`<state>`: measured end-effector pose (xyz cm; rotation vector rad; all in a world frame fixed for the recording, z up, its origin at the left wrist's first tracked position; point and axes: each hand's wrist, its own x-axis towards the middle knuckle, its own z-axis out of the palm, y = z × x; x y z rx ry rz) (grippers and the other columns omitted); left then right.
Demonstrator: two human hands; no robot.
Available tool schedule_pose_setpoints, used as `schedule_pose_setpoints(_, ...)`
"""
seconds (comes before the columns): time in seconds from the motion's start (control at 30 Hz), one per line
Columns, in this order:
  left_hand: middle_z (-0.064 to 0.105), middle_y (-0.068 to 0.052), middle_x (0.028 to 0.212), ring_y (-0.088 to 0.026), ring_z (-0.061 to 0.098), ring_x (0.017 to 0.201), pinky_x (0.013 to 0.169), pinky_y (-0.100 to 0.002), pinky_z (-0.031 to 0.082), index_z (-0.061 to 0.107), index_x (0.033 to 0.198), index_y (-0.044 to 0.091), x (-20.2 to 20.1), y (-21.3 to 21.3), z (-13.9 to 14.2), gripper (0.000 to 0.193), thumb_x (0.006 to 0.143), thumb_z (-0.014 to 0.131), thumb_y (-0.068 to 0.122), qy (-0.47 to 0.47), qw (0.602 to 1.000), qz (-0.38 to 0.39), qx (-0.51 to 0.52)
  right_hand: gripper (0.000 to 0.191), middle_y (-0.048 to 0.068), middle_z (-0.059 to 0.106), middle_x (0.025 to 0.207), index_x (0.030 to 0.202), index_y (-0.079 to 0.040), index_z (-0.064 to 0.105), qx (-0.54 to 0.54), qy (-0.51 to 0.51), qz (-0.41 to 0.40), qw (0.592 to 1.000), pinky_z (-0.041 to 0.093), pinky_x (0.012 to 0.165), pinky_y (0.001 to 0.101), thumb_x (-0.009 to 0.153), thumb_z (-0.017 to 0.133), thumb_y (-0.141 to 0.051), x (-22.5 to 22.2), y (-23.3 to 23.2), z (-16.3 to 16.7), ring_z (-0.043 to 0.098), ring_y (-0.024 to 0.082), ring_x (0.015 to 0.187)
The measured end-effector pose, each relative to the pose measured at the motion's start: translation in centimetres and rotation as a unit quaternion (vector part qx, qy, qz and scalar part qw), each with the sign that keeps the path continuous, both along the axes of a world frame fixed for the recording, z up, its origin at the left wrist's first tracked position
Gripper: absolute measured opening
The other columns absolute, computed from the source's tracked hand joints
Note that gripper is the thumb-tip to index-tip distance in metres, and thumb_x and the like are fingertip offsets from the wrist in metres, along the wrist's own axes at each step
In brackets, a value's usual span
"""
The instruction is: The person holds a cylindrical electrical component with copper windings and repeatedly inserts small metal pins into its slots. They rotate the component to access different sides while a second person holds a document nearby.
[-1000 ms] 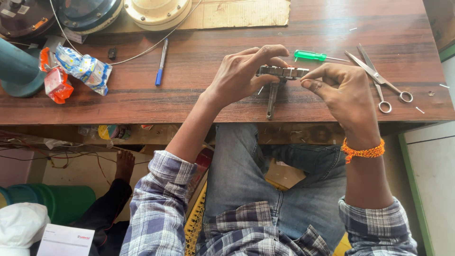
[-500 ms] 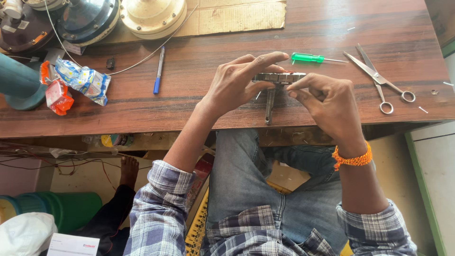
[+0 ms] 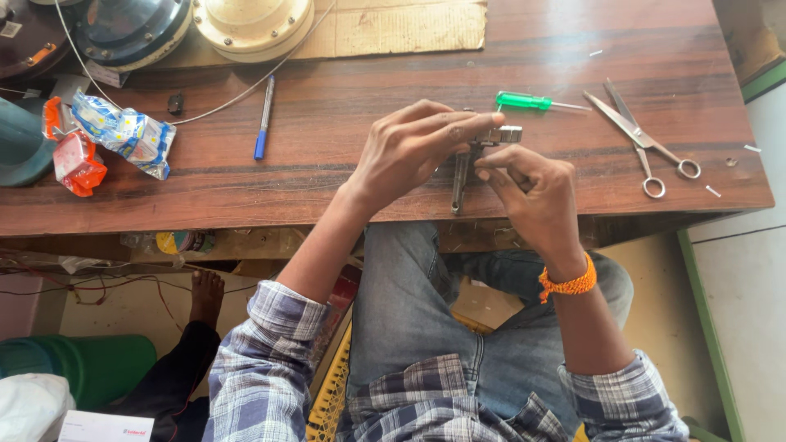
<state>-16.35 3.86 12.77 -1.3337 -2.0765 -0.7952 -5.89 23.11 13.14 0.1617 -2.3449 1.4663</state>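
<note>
Wooden table (image 3: 344,176) runs the full width of view; its near edge crosses just under both hands, so the work sits right at the lip, partly over the lap. Far side crowded: cardboard sheet (image 3: 409,29), a cream round housing (image 3: 252,20), a dark round housing (image 3: 131,29). Open bare wood lies between the blue pen (image 3: 263,119) and the left hand (image 3: 413,147), and again between the hands and the scissors (image 3: 643,135) near the right end. Green-handled screwdriver (image 3: 526,101) lies just beyond the fingertips, apart from them. Snack packets (image 3: 123,135) sit well off to the left.

Small metal tool (image 3: 465,168): a slim dark shaft pointing down toward the table edge, with a silvery crosspiece at top. It is held just above the wood at the near edge, between both hands.

Left hand comes in from lower left, wrist cocked, palm down, fingers stretched over the top of the crosspiece, closed on it. Right hand (image 3: 532,192) rises from lower right, orange thread band (image 3: 567,284) at the wrist, thumb and forefinger pinched on the tool's right side. Both forearms bare below rolled plaid sleeves.
</note>
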Motion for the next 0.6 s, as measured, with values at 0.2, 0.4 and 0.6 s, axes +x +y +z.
schedule_pose_setpoints(0.2,0.068,0.011,0.131,-0.014,0.068,0.114,0.098,-0.033,0.061,0.067,0.130,0.039,0.2,-0.4,0.2,0.044,0.091,0.073,0.019,0.043,0.999,-0.002,0.002,0.005,-0.010,0.046,0.065,0.098,-0.003,0.074,-0.019,0.002,-0.011,1.000,0.026,0.052,0.0217,0.093,0.076,-0.002,-0.1,-0.3,-0.3,0.035,-0.002,0.061)
schedule_pose_setpoints(0.4,0.060,0.011,0.143,-0.014,0.062,0.124,0.100,-0.033,0.059,0.073,0.121,0.039,0.3,-1.3,-0.3,0.037,0.090,0.073,0.018,0.068,0.997,-0.016,-0.017,0.005,-0.009,0.046,0.061,0.096,-0.003,0.076,-0.029,-0.016,-0.007,0.999,0.026,0.050,0.0228,0.091,0.077,-0.004,0.2,-0.5,-1.1,0.035,-0.001,0.058)
schedule_pose_setpoints(0.6,0.057,0.013,0.143,-0.015,0.059,0.123,0.101,-0.031,0.058,0.073,0.112,0.031,0.5,-1.1,-0.8,0.024,0.089,0.074,0.027,0.063,0.998,-0.024,0.019,0.009,-0.005,0.068,0.074,0.099,-0.003,0.078,-0.006,-0.004,0.026,1.000,0.041,0.056,0.0208,0.090,0.077,-0.004,1.1,0.0,-0.6,0.053,-0.001,0.066)
